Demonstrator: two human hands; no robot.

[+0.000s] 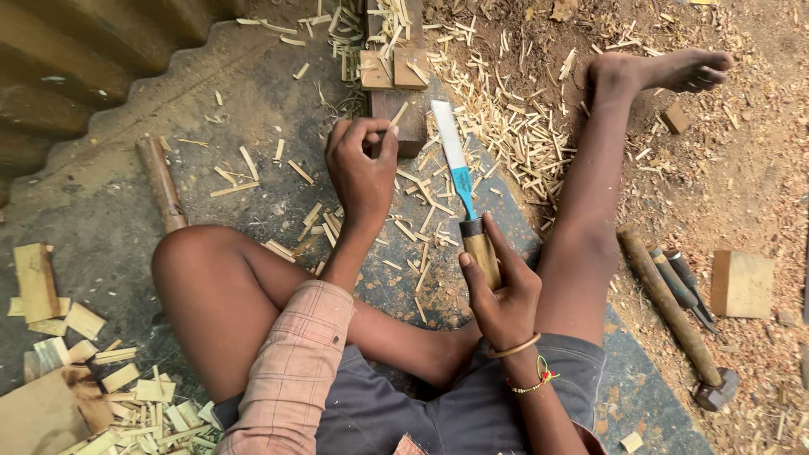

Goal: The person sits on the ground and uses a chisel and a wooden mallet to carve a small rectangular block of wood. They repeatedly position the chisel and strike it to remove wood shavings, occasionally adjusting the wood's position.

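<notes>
I sit cross-legged on the ground. My right hand [499, 291] grips the wooden handle of a wide chisel [459, 177], whose flat blade with a blue band points away from me toward a dark wood block [406, 126]. My left hand [361, 164] rests at the near left corner of that block, its fingertips pinched on a small thing I cannot make out. Thin wood splinters lie all around both hands.
A hammer [674, 320] and two more chisels [684, 286] lie to the right beside a square wood block [742, 284]. Cut wood pieces [93, 379] are piled at the lower left. A round stick [160, 181] lies on the left. My right foot [666, 72] is stretched out at the upper right.
</notes>
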